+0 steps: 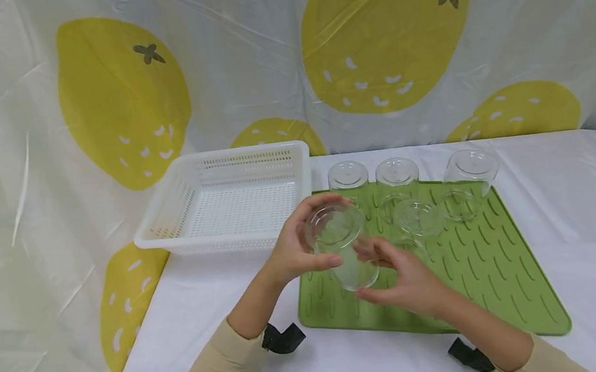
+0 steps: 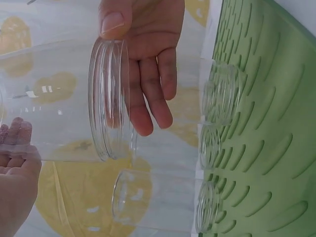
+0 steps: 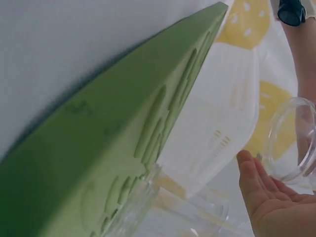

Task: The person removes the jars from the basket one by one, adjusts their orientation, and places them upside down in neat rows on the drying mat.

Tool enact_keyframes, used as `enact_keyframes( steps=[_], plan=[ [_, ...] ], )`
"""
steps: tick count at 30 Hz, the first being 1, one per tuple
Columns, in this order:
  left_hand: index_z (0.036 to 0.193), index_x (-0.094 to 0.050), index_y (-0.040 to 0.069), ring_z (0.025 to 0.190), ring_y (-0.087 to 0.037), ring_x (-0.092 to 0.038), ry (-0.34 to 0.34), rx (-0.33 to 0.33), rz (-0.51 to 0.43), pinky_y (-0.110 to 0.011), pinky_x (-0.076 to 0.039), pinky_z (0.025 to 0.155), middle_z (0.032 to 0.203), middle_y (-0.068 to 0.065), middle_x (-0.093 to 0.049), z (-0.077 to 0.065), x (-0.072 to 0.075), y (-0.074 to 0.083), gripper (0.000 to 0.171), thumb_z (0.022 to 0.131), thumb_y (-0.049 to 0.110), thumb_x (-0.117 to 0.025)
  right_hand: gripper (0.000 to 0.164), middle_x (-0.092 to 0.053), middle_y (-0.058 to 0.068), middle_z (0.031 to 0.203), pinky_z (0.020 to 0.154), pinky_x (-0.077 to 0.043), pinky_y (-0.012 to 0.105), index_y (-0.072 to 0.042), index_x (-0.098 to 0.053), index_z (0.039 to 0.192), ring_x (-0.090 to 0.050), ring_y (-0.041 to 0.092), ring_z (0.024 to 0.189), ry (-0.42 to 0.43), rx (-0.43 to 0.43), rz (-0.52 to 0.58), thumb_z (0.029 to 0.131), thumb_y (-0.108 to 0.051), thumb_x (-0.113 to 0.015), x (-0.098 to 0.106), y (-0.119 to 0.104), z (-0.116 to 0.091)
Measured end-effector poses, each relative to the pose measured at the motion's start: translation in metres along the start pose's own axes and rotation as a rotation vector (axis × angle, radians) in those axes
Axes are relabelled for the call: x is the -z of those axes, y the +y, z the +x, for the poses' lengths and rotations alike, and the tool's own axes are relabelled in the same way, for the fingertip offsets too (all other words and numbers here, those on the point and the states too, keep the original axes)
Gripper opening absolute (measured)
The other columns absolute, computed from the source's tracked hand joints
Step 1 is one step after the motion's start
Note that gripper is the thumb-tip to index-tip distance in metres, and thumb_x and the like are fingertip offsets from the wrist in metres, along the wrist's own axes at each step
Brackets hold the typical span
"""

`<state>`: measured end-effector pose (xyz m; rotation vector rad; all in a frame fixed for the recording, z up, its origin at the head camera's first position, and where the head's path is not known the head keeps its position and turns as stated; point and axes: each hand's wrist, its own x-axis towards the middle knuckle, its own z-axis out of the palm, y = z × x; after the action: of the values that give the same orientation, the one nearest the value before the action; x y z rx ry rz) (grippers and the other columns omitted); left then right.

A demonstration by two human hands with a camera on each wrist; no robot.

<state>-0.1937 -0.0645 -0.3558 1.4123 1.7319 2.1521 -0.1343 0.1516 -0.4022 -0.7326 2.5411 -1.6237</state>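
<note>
A clear jar (image 1: 353, 268) is held tilted over the near left part of the green mat (image 1: 502, 290), its closed base upward. My left hand (image 1: 292, 249) grips it near the base, thumb across the front and fingers round the far side. At the lower end is my right hand (image 1: 409, 282). In the left wrist view its thumb touches the threaded rim (image 2: 106, 98), while the other fingers extend almost straight past the jar. The right wrist view shows those fingers (image 3: 254, 180) spread beside the rim.
Several more clear jars stand upside down on the mat, among them one at the back right (image 1: 470, 175) and one nearer the middle (image 1: 419, 219). A white perforated basket (image 1: 166, 240) sits at the back left. Behind the white-covered table hangs a lemon-print curtain (image 1: 240, 78).
</note>
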Motion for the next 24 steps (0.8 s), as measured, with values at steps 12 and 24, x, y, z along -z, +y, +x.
enact_keyframes(
  steps=[12, 24],
  plan=[
    [0.135, -0.038, -0.013, 0.125, -0.025, -0.046, 0.065, 0.069, 0.023, -0.04, -0.036, 0.108, 0.13, -0.002, -0.055, -0.001, 0.008, -0.013, 0.094, 0.073, 0.039, -0.086, 0.058, -0.061, 0.007, 0.125, 0.098, -0.049, 0.035, -0.004, -0.053, 0.133, -0.058, 0.024, 0.115, 0.025, -0.065, -0.135, 0.084, -0.024, -0.079, 0.028, -0.011, -0.024],
    [0.137, -0.04, -0.009, 0.129, -0.027, -0.043, 0.061, 0.135, 0.039, -0.048, -0.028, 0.113, 0.135, -0.026, -0.047, 0.001, 0.01, -0.045, 0.076, 0.07, -0.016, -0.076, 0.035, -0.067, 0.003, 0.112, 0.079, -0.053, 0.043, -0.005, -0.061, 0.123, -0.062, 0.025, 0.104, -0.114, -0.195, -0.201, 0.094, -0.023, -0.067, 0.083, -0.003, -0.058]
  ],
)
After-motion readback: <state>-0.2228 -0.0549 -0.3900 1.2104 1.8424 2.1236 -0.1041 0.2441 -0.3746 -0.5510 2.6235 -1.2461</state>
